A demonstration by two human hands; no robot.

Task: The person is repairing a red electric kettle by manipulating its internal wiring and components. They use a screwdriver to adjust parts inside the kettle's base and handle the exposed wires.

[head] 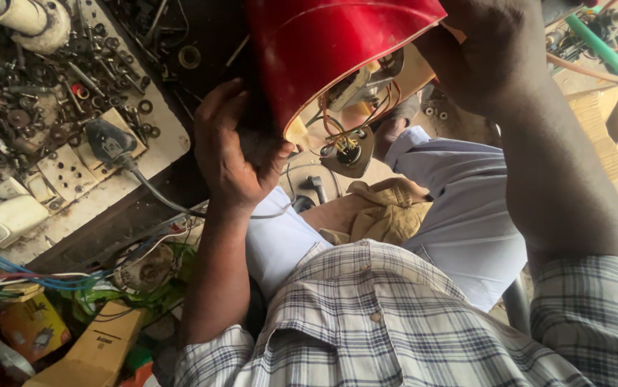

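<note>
I hold a red rounded appliance shell up in front of me with both hands. My left hand grips its lower left edge. My right hand clasps its upper right side. The shell's open underside shows metal parts, orange and thin wires, and a dark switch piece dangling from them. Below it are my pale trousers and a tan cloth on my lap.
A workbench at the left holds several screws, washers and nuts, a white socket board with a black plug and cable. Cardboard boxes, blue wires and clutter lie at lower left. A cardboard box and green hose at right.
</note>
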